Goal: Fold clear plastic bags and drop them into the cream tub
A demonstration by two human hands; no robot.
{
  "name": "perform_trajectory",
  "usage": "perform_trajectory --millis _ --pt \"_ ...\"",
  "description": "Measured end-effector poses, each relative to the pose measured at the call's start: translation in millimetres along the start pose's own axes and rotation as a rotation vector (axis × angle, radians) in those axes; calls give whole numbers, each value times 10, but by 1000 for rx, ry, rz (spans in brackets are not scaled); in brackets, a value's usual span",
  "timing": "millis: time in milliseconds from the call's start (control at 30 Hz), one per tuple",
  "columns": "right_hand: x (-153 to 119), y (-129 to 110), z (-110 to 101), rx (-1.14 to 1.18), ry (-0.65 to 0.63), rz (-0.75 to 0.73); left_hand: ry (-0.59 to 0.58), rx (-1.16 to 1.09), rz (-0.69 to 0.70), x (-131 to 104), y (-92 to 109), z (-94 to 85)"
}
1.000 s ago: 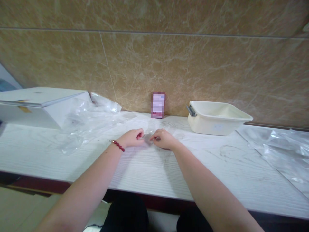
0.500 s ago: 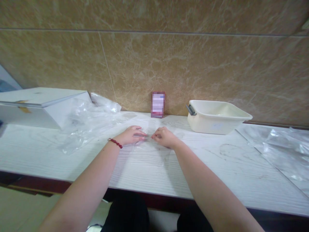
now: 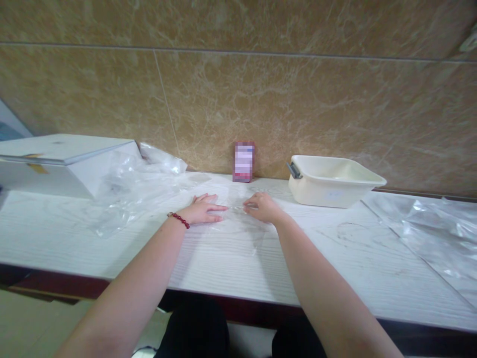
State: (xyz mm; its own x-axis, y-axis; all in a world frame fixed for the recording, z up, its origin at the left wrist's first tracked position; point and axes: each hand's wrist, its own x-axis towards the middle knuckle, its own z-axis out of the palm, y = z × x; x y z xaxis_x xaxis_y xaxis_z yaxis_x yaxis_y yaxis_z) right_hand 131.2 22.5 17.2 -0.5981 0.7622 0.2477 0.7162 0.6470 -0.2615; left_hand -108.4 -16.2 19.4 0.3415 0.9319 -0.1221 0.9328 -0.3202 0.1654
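A clear, thin plastic bag [image 3: 238,231] lies flat on the white wood-grain table in front of me; its outline is hard to make out. On its left part rests my left hand [image 3: 204,209], open, with the fingers spread and a red bead bracelet at the wrist. My right hand [image 3: 262,207] is closed at the bag's right side, thumb and fingertips together on a fold of the plastic. A narrow gap separates the two hands.
Against the tiled wall leans a blurred-out phone-like rectangle [image 3: 243,162]. To its right stands a cream plastic bin [image 3: 328,191] with a grey handle. At left are a white box [image 3: 85,171] and crumpled clear plastic [image 3: 128,191]. More clear plastic [image 3: 443,231] lies far right.
My right hand has moved slightly right, away from the left one, along the plastic. The fingers of my left hand have spread and flattened.
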Motion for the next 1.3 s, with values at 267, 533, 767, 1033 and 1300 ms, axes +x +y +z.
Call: perform_trajectory --millis 267,533,767,1033,1300 --pt "-53 222 -88 -173 207 595 11 -16 -45 -97 231 8" --pt "-99 279 -78 -169 164 817 16 -5 43 -38 263 12" --pt "-95 411 -32 -140 166 815 -44 -5 29 0 200 79" --pt "-121 543 -23 -178 168 794 -57 -2 -2 21 125 65" --pt "-110 413 -96 -104 223 765 -18 -2 -2 -58 202 18"
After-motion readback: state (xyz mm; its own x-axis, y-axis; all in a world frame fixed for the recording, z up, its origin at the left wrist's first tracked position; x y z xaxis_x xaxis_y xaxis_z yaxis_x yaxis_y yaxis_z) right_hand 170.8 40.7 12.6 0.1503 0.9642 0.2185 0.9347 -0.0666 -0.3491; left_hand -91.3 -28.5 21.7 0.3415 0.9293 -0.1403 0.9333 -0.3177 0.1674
